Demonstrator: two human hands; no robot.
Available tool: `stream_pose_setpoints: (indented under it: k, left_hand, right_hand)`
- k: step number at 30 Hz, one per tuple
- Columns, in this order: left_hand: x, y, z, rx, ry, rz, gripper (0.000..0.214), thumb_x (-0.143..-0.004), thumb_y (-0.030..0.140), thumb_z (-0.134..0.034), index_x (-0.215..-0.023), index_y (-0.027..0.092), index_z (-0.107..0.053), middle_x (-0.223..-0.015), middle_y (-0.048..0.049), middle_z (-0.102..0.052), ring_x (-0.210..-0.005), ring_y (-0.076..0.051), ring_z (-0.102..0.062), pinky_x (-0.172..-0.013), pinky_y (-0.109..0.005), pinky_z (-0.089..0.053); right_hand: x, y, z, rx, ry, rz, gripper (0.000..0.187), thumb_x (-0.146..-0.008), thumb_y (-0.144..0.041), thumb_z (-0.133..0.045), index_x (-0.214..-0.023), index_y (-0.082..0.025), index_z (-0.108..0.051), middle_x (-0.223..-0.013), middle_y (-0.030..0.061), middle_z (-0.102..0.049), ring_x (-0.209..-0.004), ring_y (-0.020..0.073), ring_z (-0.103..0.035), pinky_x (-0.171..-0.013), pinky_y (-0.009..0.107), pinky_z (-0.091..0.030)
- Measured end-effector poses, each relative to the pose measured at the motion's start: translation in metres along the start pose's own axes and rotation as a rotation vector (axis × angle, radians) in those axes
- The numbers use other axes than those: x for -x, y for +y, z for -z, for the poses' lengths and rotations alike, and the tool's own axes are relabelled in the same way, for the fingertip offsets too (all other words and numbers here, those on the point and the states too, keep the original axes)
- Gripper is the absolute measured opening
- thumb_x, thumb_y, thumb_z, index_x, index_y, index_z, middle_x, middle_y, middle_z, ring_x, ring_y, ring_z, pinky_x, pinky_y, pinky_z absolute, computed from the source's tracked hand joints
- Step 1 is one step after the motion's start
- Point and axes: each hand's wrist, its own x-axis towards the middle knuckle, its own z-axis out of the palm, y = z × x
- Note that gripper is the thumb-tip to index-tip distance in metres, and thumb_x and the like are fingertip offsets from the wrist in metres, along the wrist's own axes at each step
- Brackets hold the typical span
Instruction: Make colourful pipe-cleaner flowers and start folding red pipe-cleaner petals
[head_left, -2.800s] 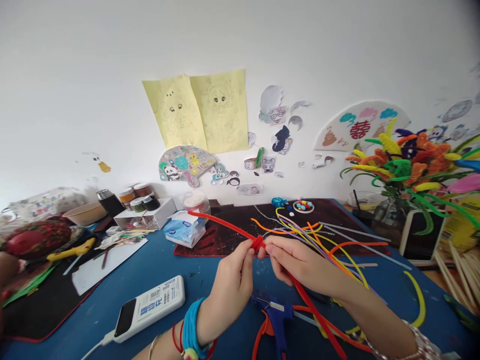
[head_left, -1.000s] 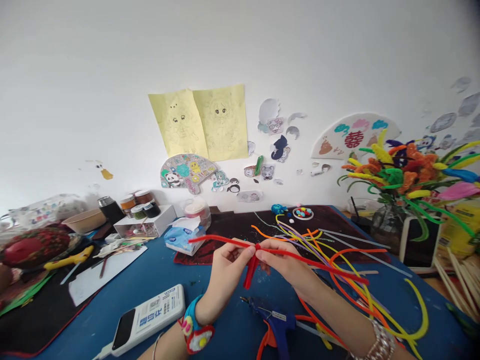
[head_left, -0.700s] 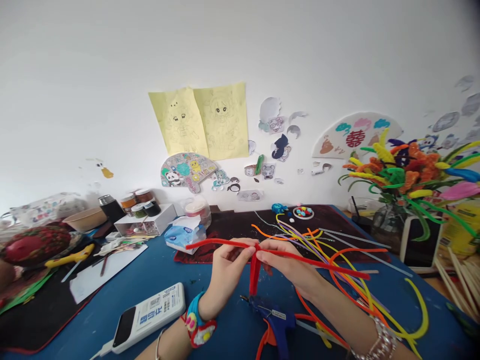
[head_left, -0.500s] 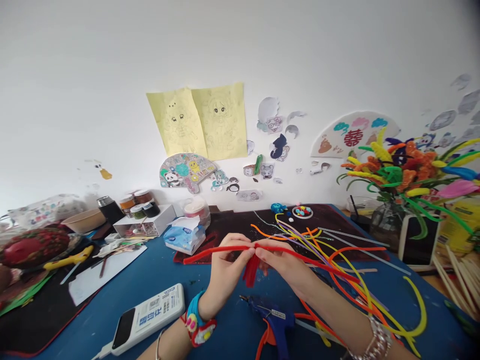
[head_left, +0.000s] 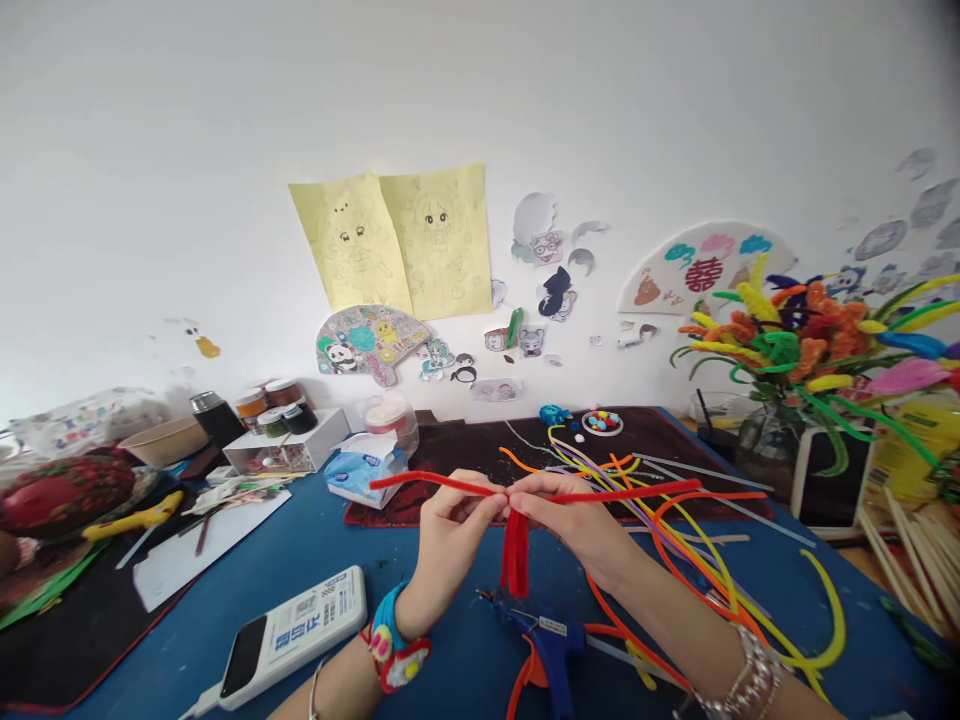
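Both hands meet above the middle of the blue table, pinching red pipe cleaners. My left hand (head_left: 454, 525) has thumb and forefinger closed at the centre of a long red pipe cleaner (head_left: 630, 494), whose left end sticks out past the knuckles. My right hand (head_left: 566, 515) pinches the same spot from the other side, with the long end reaching out to the right. Under the fingertips hangs a bundle of short red pipe cleaner lengths (head_left: 516, 560). How the bundle joins the long piece is hidden by the fingers. A blue glue gun (head_left: 551, 640) lies just below the hands.
Loose yellow, orange and purple pipe cleaners (head_left: 727, 580) spread to the right. A white power bank (head_left: 296, 635) lies front left, a tissue pack (head_left: 366, 470) behind it. A small dish of pompoms (head_left: 602, 422) sits at the back. A vase of pipe-cleaner flowers (head_left: 772, 440) stands at right.
The long red pipe cleaner's right end has swung up from a downward slope to nearly level. The hanging bundle now points straighter down and shows more. Both hands keep their pinch.
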Motion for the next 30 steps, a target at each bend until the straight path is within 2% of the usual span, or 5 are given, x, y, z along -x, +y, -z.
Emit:
stream_pose_setpoints:
  k: [7,10,15,22,30]
  left_hand:
    - [0.001,0.002,-0.002,0.112,0.024,0.108,0.017,-0.076,0.03,-0.066,-0.083,0.014,-0.063,-0.067,-0.0008,-0.064,-0.061,-0.013,-0.062,-0.061,-0.025,-0.053]
    - [0.001,0.002,-0.004,0.098,-0.024,0.13,0.02,-0.077,0.032,-0.065,-0.087,0.015,-0.061,-0.072,-0.002,-0.065,-0.065,-0.013,-0.062,-0.062,-0.025,-0.053]
    - [0.001,-0.001,-0.004,0.04,-0.146,0.068,0.02,-0.081,0.032,-0.061,-0.089,0.015,-0.065,-0.085,-0.0055,-0.064,-0.069,-0.013,-0.059,-0.065,-0.025,-0.051]
    - [-0.002,-0.004,0.002,-0.086,-0.095,0.033,0.02,-0.084,0.031,-0.056,-0.088,0.015,-0.067,-0.088,-0.0065,-0.065,-0.079,-0.016,-0.059,-0.07,-0.025,-0.047]
    - [-0.001,0.002,0.0,-0.061,-0.105,0.071,0.021,-0.082,0.035,-0.058,-0.081,0.015,-0.063,-0.072,-0.0021,-0.061,-0.06,-0.012,-0.055,-0.06,-0.023,-0.046]
  right_hand:
    - [-0.001,0.001,0.004,-0.024,0.009,-0.023,0.023,-0.066,-0.034,-0.076,-0.08,-0.017,-0.071,-0.077,0.0036,-0.072,-0.074,0.017,-0.068,-0.074,0.03,-0.052]
    - [-0.003,0.003,0.005,-0.022,0.002,-0.026,0.026,-0.066,-0.035,-0.076,-0.083,-0.017,-0.069,-0.079,0.0032,-0.072,-0.075,0.0168,-0.068,-0.073,0.029,-0.052]
    - [-0.004,0.0,0.006,-0.034,-0.043,-0.022,0.026,-0.068,-0.033,-0.075,-0.077,-0.018,-0.056,-0.066,-0.0023,-0.068,-0.064,0.0125,-0.065,-0.064,0.025,-0.051]
    - [-0.002,-0.007,0.009,-0.019,-0.138,-0.075,0.027,-0.067,-0.03,-0.076,-0.082,-0.018,-0.056,-0.072,-0.0019,-0.068,-0.07,0.012,-0.065,-0.072,0.028,-0.052]
    - [-0.004,-0.003,0.01,0.064,-0.12,-0.02,0.021,-0.071,-0.033,-0.072,-0.078,-0.017,-0.06,-0.072,-0.0005,-0.068,-0.072,0.0142,-0.067,-0.07,0.029,-0.055]
